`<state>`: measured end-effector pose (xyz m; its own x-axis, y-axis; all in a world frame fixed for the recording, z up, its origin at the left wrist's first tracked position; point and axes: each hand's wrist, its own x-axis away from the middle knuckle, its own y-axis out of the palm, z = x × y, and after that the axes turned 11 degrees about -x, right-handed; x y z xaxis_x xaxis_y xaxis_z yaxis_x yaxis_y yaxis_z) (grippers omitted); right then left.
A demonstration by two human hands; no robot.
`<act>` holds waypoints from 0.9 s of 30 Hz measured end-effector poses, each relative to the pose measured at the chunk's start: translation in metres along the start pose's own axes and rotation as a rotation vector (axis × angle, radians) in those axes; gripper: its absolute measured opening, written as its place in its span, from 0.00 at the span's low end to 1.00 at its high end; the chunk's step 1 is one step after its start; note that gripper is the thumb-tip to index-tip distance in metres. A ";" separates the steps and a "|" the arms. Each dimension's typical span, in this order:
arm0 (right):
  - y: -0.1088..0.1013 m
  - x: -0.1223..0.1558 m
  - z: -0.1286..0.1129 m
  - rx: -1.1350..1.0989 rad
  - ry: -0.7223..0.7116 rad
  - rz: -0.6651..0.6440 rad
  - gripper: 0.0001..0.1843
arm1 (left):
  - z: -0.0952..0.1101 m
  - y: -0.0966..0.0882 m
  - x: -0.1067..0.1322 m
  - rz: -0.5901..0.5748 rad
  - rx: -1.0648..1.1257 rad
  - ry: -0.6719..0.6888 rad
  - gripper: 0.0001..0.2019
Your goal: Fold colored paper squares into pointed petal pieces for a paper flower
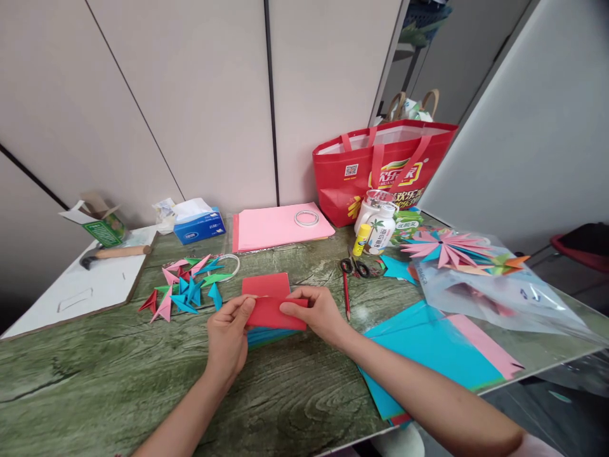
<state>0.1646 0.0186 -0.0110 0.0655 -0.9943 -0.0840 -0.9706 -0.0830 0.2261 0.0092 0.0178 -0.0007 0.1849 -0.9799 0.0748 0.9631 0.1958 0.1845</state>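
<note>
My left hand [229, 331] pinches the left end of a red paper rectangle [273, 313], thumb on top. At its right end my right hand [318, 313] grips the same paper between thumb and fingers. The red paper is held a little above the table. Behind it lies another red paper sheet [266, 284], and blue paper [269, 336] shows beneath. Left of my left hand is a pile of folded paper pieces [188, 293] in blue, pink, red and green. A red pencil [347, 295] and black-handled scissors [354, 265] lie just past my right hand.
Pink sheets [271, 228] with a tape roll [306, 218] lie at the back, near a tissue box [200, 228]. A glue stick [361, 240], bottle [380, 231] and red bag [333, 184] stand behind. Blue sheets [428, 349] lie right; a hammer [117, 254] rests left.
</note>
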 end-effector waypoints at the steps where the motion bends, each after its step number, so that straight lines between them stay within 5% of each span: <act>1: 0.000 0.000 0.000 -0.009 0.007 0.003 0.11 | 0.000 0.000 0.000 0.001 0.005 -0.007 0.12; 27: 0.002 0.000 0.001 -0.083 0.031 0.067 0.11 | 0.002 0.001 0.002 -0.022 0.081 -0.020 0.12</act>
<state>0.1626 0.0189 -0.0115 0.0094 -0.9993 -0.0359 -0.9506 -0.0201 0.3099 0.0102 0.0166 0.0016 0.1591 -0.9832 0.0891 0.9478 0.1773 0.2650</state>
